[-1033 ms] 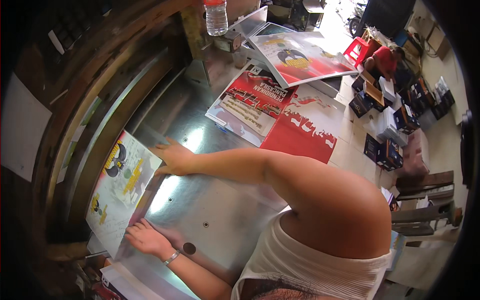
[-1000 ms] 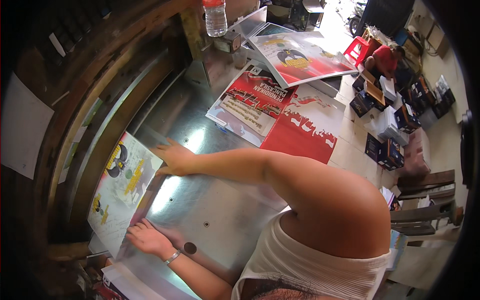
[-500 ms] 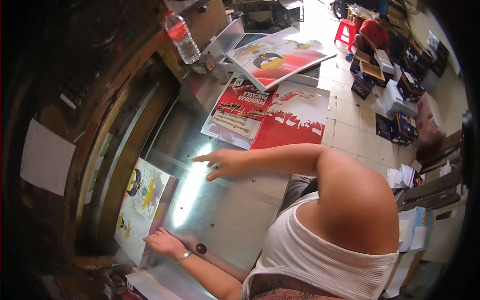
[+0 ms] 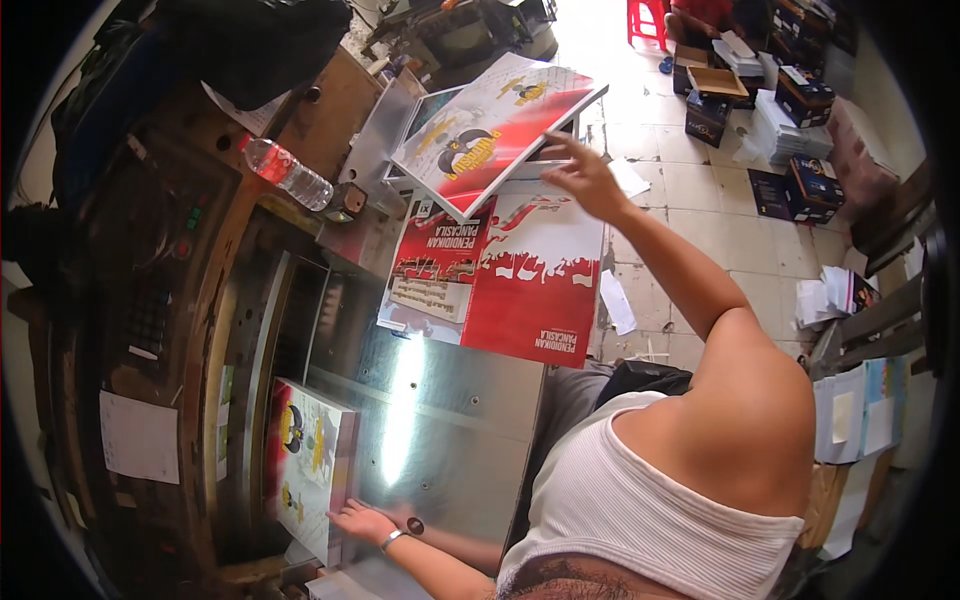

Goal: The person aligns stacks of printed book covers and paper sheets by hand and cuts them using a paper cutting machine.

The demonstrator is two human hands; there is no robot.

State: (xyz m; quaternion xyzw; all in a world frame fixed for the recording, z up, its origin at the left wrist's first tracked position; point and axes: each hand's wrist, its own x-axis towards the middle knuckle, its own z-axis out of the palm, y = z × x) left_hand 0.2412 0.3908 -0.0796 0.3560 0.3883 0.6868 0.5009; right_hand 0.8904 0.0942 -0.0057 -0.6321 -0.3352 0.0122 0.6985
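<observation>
My left hand (image 4: pixel 365 523), with a metal band at the wrist, lies fingers outstretched against the near lower edge of a stack of printed cover sheets (image 4: pixel 312 470). That stack sits on the metal table (image 4: pixel 480 440), by the machine's slot. My right hand (image 4: pixel 588 182) is raised at the far end, fingers apart and holding nothing. It is beside the right edge of a second stack of white, red and yellow cover sheets (image 4: pixel 505 125); whether it touches them I cannot tell. Below that stack lie red and white printed covers (image 4: pixel 530 300).
A plastic water bottle (image 4: pixel 288 172) leans on the machine's ledge at left. A paper sheet (image 4: pixel 140 437) is fixed to the machine's front. On the tiled floor at right are dark boxes (image 4: pixel 812 190), paper bundles (image 4: pixel 785 125), and a red stool (image 4: pixel 647 22) near a seated person (image 4: pixel 700 14).
My right hand has swung from above the metal table up and away to the far cover stack. My left hand stays by the near stack. The whole view has shifted.
</observation>
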